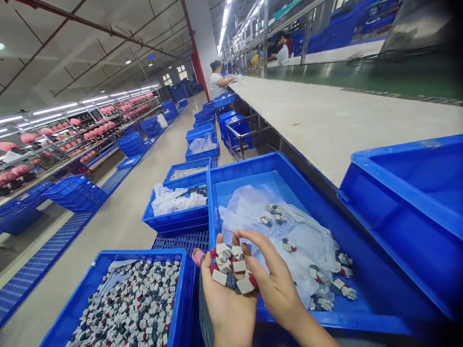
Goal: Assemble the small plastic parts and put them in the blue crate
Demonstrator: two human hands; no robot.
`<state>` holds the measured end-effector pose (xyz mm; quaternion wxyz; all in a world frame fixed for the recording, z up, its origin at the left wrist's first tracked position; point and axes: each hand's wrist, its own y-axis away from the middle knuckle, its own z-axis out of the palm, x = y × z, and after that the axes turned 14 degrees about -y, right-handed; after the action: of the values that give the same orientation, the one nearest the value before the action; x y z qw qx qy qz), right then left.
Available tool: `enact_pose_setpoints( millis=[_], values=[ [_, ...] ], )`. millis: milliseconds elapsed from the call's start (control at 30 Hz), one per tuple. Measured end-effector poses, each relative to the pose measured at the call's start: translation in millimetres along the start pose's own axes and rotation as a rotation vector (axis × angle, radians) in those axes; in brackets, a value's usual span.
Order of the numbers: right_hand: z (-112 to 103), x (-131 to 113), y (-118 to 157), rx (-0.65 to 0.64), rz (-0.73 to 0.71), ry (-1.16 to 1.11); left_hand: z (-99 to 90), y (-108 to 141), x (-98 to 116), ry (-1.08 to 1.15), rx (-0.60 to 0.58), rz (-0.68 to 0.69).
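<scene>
My left hand [231, 311] lies palm up, its fingers cupped around a small heap of moulded plastic pieces [231, 267] in white, dark grey and red. Close against the right side of this heap is my right hand [277, 284]; its fingers are curved and apart, and some fingertips are hidden behind the pieces. Both hands are over the near left edge of a large blue crate [304, 193]. Inside it, a crumpled clear plastic bag [253, 207] lies with several similar loose pieces [320, 274] on and around it.
At lower left, another blue crate [94, 270] holds many similar pieces [133, 303]. A blue bin [408, 178] stands at right by a long pale worktable [307, 108]. More crates [177, 212] line the aisle, and a person [219, 82] sits at the table's far end.
</scene>
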<state>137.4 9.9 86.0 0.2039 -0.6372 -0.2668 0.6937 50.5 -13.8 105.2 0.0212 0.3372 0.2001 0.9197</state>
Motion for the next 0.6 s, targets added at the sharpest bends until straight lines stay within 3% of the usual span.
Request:
enact_pose_setpoints(
  millis=[100, 233, 300, 367, 500, 600],
  values=[
    [-4.4, -1.6, -0.7, 0.016, 0.026, -0.001, 7.0, 5.2, 3.2, 0.081, 0.063, -0.037],
    [-5.8, -8.8, -6.5, -0.139, 0.045, 0.052, 14.6, 9.1, 0.6, 0.040, 0.134, 0.087],
    [-4.5, -11.2, -8.6, -0.150, 0.124, -0.024, 15.4, 9.8, -2.9, -0.004, 0.144, 0.135],
    [-2.0, -11.7, -8.9, -0.098, 0.261, -0.199, 15.6, 10.6, -6.2, -0.041, 0.158, 0.149],
    [4.1, -9.0, -6.0, 0.117, 0.704, -0.685, 18.2, 13.3, -10.2, -0.077, 0.097, 0.124],
    [7.1, -7.1, -5.8, 0.303, 0.873, -0.938, 19.8, 15.7, -11.5, -0.099, 0.097, 0.110]
  ],
)
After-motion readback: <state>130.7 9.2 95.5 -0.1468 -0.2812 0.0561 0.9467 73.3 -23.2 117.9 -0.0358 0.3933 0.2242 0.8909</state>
